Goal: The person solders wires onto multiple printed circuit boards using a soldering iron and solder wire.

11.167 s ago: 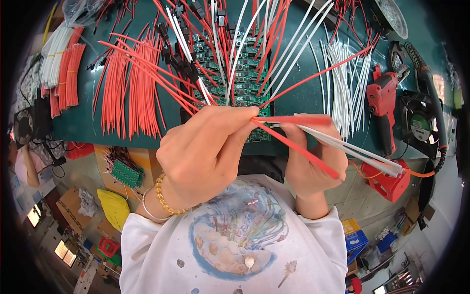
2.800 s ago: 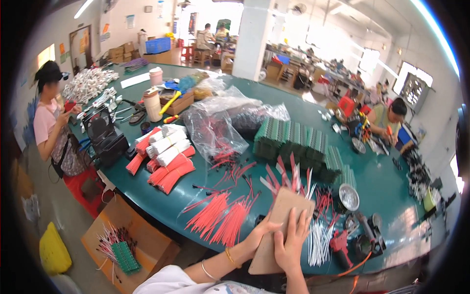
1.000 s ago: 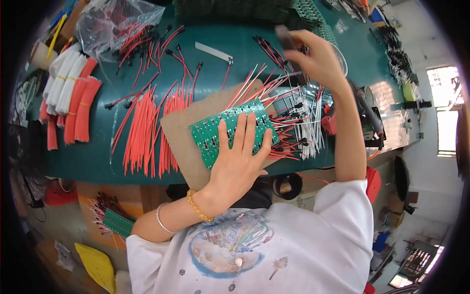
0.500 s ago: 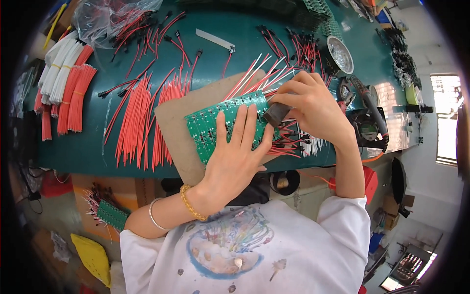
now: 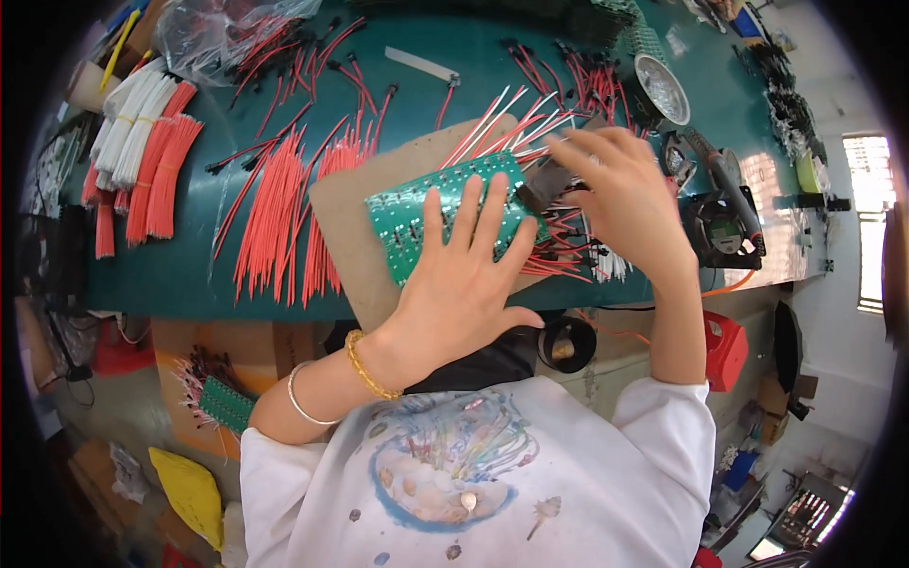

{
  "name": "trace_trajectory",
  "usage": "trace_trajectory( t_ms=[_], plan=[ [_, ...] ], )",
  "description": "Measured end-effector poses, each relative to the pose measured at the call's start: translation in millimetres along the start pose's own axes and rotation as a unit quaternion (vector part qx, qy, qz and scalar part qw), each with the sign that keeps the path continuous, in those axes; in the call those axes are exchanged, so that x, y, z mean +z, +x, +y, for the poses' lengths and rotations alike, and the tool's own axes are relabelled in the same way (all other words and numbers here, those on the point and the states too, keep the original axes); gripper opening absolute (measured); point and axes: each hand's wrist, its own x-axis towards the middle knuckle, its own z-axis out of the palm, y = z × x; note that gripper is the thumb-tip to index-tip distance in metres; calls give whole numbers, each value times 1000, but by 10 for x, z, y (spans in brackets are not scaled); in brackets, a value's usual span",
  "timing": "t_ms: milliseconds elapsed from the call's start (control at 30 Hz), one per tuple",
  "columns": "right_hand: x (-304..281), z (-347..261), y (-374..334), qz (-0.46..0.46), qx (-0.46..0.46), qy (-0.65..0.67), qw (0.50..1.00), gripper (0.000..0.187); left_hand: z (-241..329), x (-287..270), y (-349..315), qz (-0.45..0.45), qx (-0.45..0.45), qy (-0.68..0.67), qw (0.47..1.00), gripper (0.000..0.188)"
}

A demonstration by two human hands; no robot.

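My left hand (image 5: 464,275) lies with its fingers spread on a green circuit board panel (image 5: 407,216), over a beige flat board (image 5: 343,210). Red and white wires (image 5: 488,133) stick out past the panel's far edge. A dark block (image 5: 545,184) sits at the panel's right end. Beside it is my right hand (image 5: 630,194), its fingers apart and partly blurred, with nothing visible gripped in them. More red wires with dark connectors (image 5: 561,254) come out below the block.
Red wire bundles (image 5: 270,222) lie left of the beige board. Farther left are tied white and red bundles (image 5: 163,175). A metal bowl (image 5: 661,90) stands at the back right, near a black fan-like device (image 5: 720,227). Another wired green panel (image 5: 225,405) rests below the table's edge.
My right hand has opened and drawn back to the right from the dark block. My left fingers have spread, the thumb moving outward. The whole view has shifted slightly.
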Motion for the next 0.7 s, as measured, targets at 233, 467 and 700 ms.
trace_trajectory(
  t_ms=[233,467,700],
  plan=[
    [-402,-770,-1210,-2,86,357,930,12,-319,-306,-101,60,35,-204,977,91],
    [1521,-1090,-1919,-92,207,223,948,22,-729,-404,-410,86,8,-441,893,89],
    [1507,-1102,-2032,-104,279,311,903,8,-822,-290,-434,144,3,-513,846,94]
  ],
)
